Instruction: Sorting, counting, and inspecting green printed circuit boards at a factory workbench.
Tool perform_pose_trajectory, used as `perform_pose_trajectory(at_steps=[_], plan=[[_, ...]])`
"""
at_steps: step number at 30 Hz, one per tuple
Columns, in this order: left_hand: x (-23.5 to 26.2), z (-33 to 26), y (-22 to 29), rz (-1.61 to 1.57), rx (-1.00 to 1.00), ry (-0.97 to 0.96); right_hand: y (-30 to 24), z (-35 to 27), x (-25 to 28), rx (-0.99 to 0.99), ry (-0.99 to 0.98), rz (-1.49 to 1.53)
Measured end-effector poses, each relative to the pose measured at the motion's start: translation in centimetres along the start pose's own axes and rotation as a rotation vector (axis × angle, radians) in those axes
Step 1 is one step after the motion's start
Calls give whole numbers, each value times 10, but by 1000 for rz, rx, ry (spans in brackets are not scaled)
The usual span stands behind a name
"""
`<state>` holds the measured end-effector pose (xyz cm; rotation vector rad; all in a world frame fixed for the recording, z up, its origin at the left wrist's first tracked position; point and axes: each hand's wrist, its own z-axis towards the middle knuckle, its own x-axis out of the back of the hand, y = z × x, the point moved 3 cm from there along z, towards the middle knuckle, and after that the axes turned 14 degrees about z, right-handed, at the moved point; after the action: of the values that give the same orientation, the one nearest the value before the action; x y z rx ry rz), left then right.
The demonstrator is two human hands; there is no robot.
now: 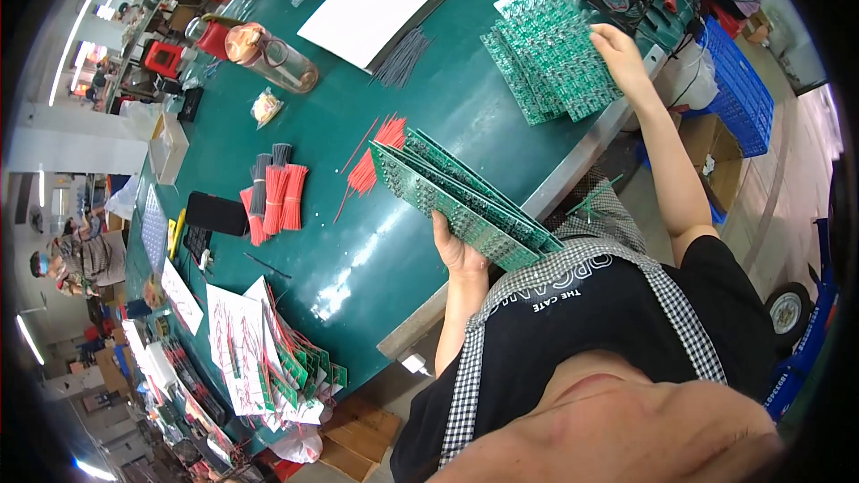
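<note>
My left hand (458, 255) is closed on a small stack of green circuit board panels (456, 206). The panels stand on edge, fanned slightly apart, close against my checked apron. To the right, my right hand (619, 58) grips the right edge of another green panel (564, 58), which lies over several more panels (514, 76) spread unevenly at the table's edge. The thumb of this hand is partly hidden. Just beyond the panels in my left hand lies a loose bunch of red wires (380, 156).
The green table (403, 277) carries a white paper stack (389, 0), grey wires (403, 55), bundled red and grey wires (282, 192), a clear bottle (273, 58) and a black phone (216, 214). Wired boards (295, 376) lie at left; a fan (617, 0) stands far right, near a blue crate (734, 85).
</note>
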<state>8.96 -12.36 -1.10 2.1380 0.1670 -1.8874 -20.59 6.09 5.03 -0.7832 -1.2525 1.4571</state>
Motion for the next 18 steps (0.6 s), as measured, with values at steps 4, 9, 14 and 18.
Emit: perform_pose_trajectory(at_steps=[4, 9, 14, 18], plan=[[0, 2, -1, 84, -33, 77, 31, 12, -4, -154, 21, -104], [-2, 2, 5, 39, -64, 67, -31, -21, -42, 544, 158, -1007], [-2, 0, 4, 112, -34, -48, -102, -117, -114, -414, -852, 319], [0, 0, 2, 221, -61, 73, -113, -126, -123, -133, -865, 5]])
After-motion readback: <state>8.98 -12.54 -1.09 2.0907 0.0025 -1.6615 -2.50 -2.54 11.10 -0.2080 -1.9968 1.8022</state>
